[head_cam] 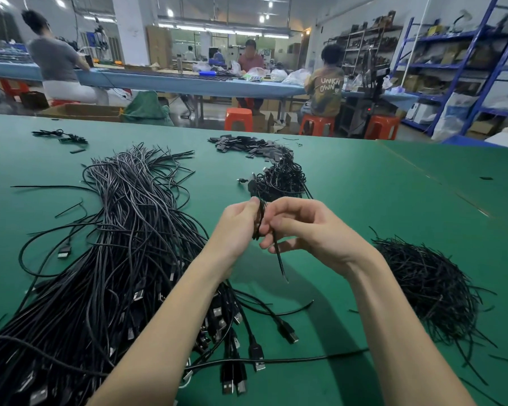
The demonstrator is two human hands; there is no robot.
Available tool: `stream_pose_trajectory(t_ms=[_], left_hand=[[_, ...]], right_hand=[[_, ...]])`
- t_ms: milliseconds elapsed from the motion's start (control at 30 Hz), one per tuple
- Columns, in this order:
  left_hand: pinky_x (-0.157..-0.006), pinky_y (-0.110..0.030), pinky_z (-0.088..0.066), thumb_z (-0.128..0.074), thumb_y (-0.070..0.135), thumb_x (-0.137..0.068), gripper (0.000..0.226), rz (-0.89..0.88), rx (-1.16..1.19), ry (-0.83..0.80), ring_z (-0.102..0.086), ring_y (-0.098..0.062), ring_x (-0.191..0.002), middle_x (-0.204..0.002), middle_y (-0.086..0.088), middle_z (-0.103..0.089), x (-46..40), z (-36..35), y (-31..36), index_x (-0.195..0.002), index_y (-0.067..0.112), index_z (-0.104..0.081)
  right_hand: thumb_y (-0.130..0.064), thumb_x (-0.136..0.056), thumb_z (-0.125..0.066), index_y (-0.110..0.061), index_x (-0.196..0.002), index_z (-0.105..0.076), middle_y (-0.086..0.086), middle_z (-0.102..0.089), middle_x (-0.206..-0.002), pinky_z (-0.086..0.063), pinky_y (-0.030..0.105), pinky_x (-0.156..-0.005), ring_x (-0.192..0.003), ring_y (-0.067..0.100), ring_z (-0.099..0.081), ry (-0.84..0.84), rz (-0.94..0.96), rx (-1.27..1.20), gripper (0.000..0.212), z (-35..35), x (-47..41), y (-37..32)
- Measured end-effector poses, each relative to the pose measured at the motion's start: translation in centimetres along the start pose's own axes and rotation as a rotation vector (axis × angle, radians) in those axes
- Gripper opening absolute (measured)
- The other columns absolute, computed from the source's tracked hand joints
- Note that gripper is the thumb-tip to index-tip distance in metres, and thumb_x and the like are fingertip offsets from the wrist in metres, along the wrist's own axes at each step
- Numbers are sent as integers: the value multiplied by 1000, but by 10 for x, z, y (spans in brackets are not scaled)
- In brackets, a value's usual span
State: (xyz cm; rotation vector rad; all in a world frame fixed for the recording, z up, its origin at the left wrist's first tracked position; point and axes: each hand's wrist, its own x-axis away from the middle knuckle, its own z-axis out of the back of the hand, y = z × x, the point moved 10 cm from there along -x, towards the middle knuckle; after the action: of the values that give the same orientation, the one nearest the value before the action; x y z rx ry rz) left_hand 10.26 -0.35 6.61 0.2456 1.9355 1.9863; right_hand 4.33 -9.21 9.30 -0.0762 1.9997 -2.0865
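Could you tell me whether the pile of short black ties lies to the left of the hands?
No, the pile of ties lies right of the right hand.

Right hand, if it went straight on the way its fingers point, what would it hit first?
Probably the small coiled cable the left hand grips, just beyond the fingers of the right hand, which pinches a black tie; depth is unclear.

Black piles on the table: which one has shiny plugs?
The big cable pile on the left; its near ends carry metal plugs. The right pile is just short bare strands.
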Motion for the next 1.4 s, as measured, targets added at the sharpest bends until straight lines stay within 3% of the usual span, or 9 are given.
stream_pose_trajectory(t_ms=[167,367,533,700,833,967,1100,1300,1400], left_hand=[[-58,-26,-52,-31,27,-109,42,144,427,-86,-69,-16,-69,-81,-2,-75,2,-9,-1,-95,9,-66],[-61,-24,-40,-28,26,-110,35,180,720,-5,-39,-15,-59,-56,6,-31,-1,-8,-6,-85,11,-49],[-59,-25,-27,-32,34,-108,38,215,812,-118,-27,-11,-52,-58,8,-20,2,-13,-8,-78,15,-45],[-57,-23,-38,-33,32,-108,34,160,686,-285,-34,-11,-54,-57,9,-25,5,-28,-4,-80,16,-43],[-74,-34,-39,-30,31,-110,35,-23,143,-51,-47,-15,-63,-58,8,-45,-3,-12,-7,-81,15,-42],[-70,-20,-45,-30,33,-108,29,-120,-275,64,-58,-1,-72,-85,1,-63,-2,-5,-7,-93,16,-49],[-83,-41,-61,-30,19,-108,21,-79,-107,-77,-71,-19,-97,-117,-12,-64,2,-24,-12,-114,9,-47],[-64,-24,-46,-30,12,-105,18,-135,-241,-105,-59,-8,-69,-84,4,-61,4,-28,-7,-114,10,-45],[-57,-14,-40,-32,9,-104,13,-174,-409,-54,-59,-6,-68,-80,5,-59,4,-24,-3,-109,13,-43]], right_hand=[[-4,-98,-62,-14,-90,-74,10,-77,-104,-62,41,-86,-89,23,-75,-28,-164,159,17,3,2,23],[5,-95,-58,-4,-98,-77,17,-77,-104,-59,35,-93,-97,19,-74,-22,-321,228,21,14,7,50],[-17,-98,-64,-12,-108,-73,6,-77,-107,-62,30,-79,-88,14,-73,181,-312,194,14,40,6,44],[-16,-92,-74,-14,-103,-75,1,-73,-81,-53,21,-60,-65,9,-64,302,-143,88,12,42,-1,25],[-3,-89,-74,-7,-96,-76,8,-70,-73,-57,23,-59,-57,10,-61,456,-65,131,8,51,-1,20],[-2,-87,-76,-7,-94,-77,5,-69,-64,-58,26,-61,-53,14,-63,529,-45,87,9,52,-2,22],[-2,-85,-78,-12,-89,-77,3,-69,-64,-56,24,-59,-53,13,-63,587,-7,53,12,53,0,20],[-7,-88,-76,-14,-93,-79,4,-77,-76,-56,23,-60,-58,10,-67,595,34,60,9,51,0,13],[-32,-80,-85,-22,-98,-79,-1,-78,-81,-60,26,-70,-66,9,-69,547,13,75,21,45,-5,12]])
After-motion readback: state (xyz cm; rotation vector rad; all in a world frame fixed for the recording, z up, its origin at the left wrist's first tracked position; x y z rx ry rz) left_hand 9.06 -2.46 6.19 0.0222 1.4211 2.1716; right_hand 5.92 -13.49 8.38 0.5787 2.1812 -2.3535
